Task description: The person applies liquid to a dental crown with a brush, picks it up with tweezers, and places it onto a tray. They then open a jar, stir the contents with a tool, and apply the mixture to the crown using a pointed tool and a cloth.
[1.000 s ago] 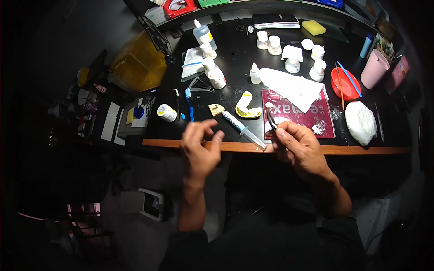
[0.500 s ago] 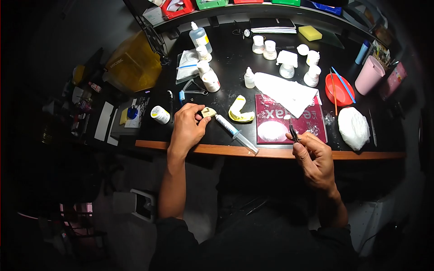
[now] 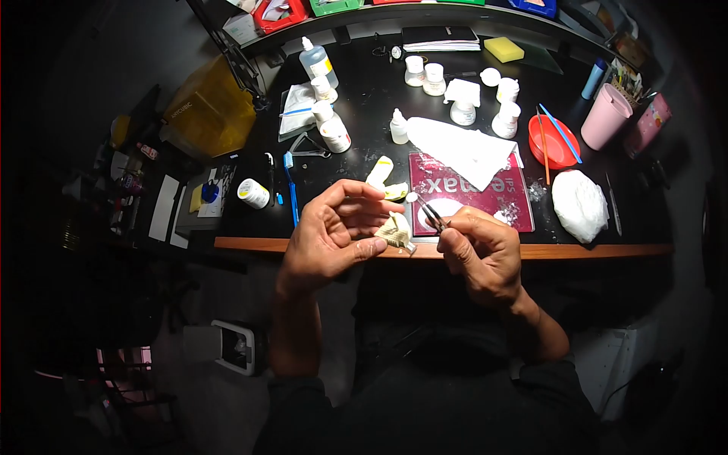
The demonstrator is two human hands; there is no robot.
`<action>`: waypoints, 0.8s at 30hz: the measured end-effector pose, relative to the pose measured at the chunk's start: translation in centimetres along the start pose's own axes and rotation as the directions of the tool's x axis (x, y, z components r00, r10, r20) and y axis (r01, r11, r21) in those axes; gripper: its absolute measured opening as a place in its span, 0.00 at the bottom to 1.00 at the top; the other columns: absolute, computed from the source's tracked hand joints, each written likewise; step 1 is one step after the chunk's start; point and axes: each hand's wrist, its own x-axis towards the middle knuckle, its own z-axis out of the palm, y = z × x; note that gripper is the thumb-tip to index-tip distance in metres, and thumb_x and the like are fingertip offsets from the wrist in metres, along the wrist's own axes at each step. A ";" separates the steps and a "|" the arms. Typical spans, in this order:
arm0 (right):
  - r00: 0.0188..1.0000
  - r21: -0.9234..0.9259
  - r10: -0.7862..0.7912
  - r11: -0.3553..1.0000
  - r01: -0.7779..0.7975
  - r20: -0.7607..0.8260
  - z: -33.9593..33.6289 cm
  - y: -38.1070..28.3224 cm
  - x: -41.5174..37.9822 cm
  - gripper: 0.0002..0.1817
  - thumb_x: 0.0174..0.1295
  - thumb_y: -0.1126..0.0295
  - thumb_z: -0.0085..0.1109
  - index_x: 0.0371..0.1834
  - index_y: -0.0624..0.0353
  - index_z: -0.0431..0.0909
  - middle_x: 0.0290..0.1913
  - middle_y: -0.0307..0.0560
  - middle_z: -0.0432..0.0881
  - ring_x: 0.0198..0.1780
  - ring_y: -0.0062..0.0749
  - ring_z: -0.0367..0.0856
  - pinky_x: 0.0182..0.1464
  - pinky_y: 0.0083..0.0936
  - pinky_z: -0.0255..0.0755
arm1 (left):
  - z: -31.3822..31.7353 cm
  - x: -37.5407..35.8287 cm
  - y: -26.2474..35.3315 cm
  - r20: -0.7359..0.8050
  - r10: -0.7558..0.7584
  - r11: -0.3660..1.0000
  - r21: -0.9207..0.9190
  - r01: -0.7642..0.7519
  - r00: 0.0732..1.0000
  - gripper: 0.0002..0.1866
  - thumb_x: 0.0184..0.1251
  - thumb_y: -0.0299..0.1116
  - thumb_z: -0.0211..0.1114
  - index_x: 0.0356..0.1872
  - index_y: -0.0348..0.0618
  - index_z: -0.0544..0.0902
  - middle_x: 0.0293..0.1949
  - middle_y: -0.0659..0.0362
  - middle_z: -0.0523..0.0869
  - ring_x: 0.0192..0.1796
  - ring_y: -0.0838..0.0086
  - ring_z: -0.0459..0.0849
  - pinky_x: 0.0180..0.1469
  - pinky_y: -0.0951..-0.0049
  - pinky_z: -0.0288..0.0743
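My left hand (image 3: 330,231) grips a small beige model piece (image 3: 394,230) between thumb and fingers, near the desk's front edge. My right hand (image 3: 481,254) is closed on dark tweezers (image 3: 432,218), whose tips hold a small white piece (image 3: 412,197) just above the model piece. Behind my left fingers lies a yellow-white horseshoe-shaped model (image 3: 379,173), partly hidden. A maroon board (image 3: 470,206) with a white patch and powder on it lies behind my right hand. The syringe is mostly hidden behind my left hand and the model piece.
A folded white cloth (image 3: 478,155) overlaps the board. To the right are a red bowl (image 3: 547,155) with brushes, a white wad (image 3: 578,206) and a pink cup (image 3: 607,117). White bottles (image 3: 334,133) and a blue toothbrush (image 3: 291,189) stand or lie at the left.
My left hand has lifted the beige piece and moved right, in front of the syringe. My right hand has brought the tweezers left, close to it. The view has shifted slightly.
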 end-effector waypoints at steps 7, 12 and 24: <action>0.999 -0.084 -0.047 0.995 0.049 0.026 0.0 -0.1 -0.2 0.08 0.74 0.74 0.65 0.44 0.70 0.87 0.29 0.44 0.82 0.30 0.24 0.79 0.34 0.24 0.70 | 1.0 0.5 -0.5 0.137 0.057 0.978 -0.207 -0.028 0.989 0.30 0.62 0.15 0.75 0.65 0.31 0.73 0.61 0.43 0.86 0.65 0.65 0.86 0.71 0.63 0.79; 0.997 -0.054 0.080 0.995 -0.079 0.020 -0.1 -0.8 -0.4 0.08 0.74 0.73 0.65 0.40 0.69 0.86 0.28 0.44 0.82 0.29 0.24 0.79 0.33 0.25 0.71 | 1.1 0.5 -0.5 0.134 0.064 0.983 -0.177 -0.040 0.989 0.30 0.63 0.15 0.75 0.66 0.30 0.74 0.59 0.46 0.87 0.65 0.66 0.86 0.71 0.64 0.79; 0.995 -0.181 -0.087 0.979 0.096 0.057 -0.1 -0.3 -0.2 0.08 0.72 0.72 0.67 0.38 0.68 0.88 0.29 0.50 0.85 0.30 0.30 0.83 0.34 0.27 0.73 | 0.9 0.4 -1.0 0.077 0.010 0.992 -0.126 0.000 0.997 0.33 0.61 0.24 0.76 0.67 0.26 0.73 0.60 0.35 0.86 0.63 0.57 0.88 0.69 0.58 0.81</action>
